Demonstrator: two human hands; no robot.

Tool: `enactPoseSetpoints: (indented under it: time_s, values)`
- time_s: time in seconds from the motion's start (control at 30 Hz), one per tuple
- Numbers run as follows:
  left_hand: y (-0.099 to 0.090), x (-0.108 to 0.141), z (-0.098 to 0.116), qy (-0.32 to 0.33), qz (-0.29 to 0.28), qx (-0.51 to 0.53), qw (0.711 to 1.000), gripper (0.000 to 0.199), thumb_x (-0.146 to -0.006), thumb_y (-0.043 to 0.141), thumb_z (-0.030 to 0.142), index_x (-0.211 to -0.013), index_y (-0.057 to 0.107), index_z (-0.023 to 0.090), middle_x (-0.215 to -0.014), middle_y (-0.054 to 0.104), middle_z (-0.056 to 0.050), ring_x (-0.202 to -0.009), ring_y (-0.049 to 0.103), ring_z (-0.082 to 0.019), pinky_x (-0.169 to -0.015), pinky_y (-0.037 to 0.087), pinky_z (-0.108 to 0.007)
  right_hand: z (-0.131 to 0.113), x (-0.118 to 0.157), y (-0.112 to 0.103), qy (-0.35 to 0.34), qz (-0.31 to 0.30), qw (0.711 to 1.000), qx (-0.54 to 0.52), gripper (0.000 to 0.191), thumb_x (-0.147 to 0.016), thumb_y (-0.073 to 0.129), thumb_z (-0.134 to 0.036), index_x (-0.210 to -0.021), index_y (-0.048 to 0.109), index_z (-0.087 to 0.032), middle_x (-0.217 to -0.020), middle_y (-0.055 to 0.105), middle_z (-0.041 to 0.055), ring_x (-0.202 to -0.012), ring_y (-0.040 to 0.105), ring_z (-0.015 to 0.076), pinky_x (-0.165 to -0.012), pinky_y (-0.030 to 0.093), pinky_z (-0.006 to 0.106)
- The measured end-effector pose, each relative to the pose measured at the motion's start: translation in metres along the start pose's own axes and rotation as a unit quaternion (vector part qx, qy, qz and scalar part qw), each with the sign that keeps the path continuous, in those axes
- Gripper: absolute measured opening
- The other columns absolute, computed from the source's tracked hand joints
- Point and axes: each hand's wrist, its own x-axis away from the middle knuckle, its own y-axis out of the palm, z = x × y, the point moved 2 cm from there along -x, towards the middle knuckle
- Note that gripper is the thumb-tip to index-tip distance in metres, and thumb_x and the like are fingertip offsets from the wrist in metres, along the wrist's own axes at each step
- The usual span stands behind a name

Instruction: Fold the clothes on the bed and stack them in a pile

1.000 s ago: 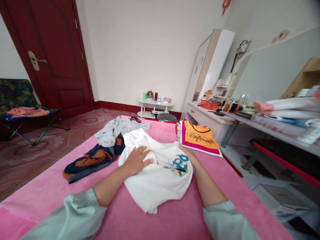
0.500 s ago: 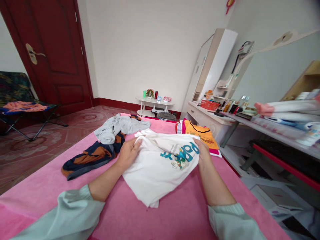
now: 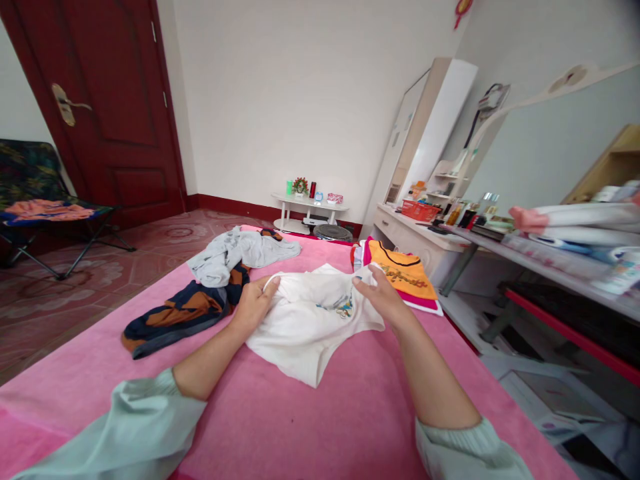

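Observation:
A white shirt [image 3: 300, 333] with a teal and coloured print hangs loosely between my two hands above the pink bed cover [image 3: 300, 433]. My left hand [image 3: 257, 303] pinches its upper left edge. At the upper right, my right hand [image 3: 377, 290] grips the cloth between thumb and fingers. Left of the shirt lie a grey garment [image 3: 240, 253] and a crumpled navy and brown garment [image 3: 180, 317]. Behind my right hand rests a pile of clothes with an orange one [image 3: 407, 270] on top.
A low white table [image 3: 310, 202] holding small items stands by the far wall. On the right are a dresser [image 3: 425, 232] with a red basket [image 3: 420, 211] and a cluttered grey table [image 3: 540, 260]. A folding chair [image 3: 55, 220] bearing peach cloth stands left.
My right hand has moved left and slightly up, nearer my left hand. The shirt has slackened and folded over its print, and its lower edge sits higher.

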Motion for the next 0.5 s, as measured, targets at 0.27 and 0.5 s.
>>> enactPoseSetpoints:
  time_s: [0.27, 0.5]
  values:
    - [0.007, 0.013, 0.029, 0.051, -0.034, 0.032, 0.998, 0.039, -0.090, 0.043, 0.043, -0.099, 0.068, 0.013, -0.090, 0.070, -0.004, -0.084, 0.062, -0.021, -0.076, 0.045, -0.025, 0.022, 0.017, 0.039, 0.137, -0.051, 0.989, 0.026, 0.083, -0.063, 0.065, -0.062, -0.131, 0.043, -0.021, -0.133, 0.048, 0.0169, -0.093, 0.063, 0.0254, -0.055, 0.054, 0.030]
    - [0.023, 0.027, 0.056, 0.082, -0.073, 0.049, 0.993, 0.038, -0.090, 0.044, 0.041, -0.106, 0.067, 0.016, -0.098, 0.070, -0.004, -0.088, 0.063, -0.021, -0.078, 0.046, -0.025, 0.064, 0.000, 0.022, 0.053, 0.022, 0.993, 0.102, 0.067, -0.051, 0.075, -0.032, -0.113, 0.057, -0.019, -0.104, 0.067, 0.0102, -0.085, 0.065, 0.0235, -0.063, 0.054, 0.030]
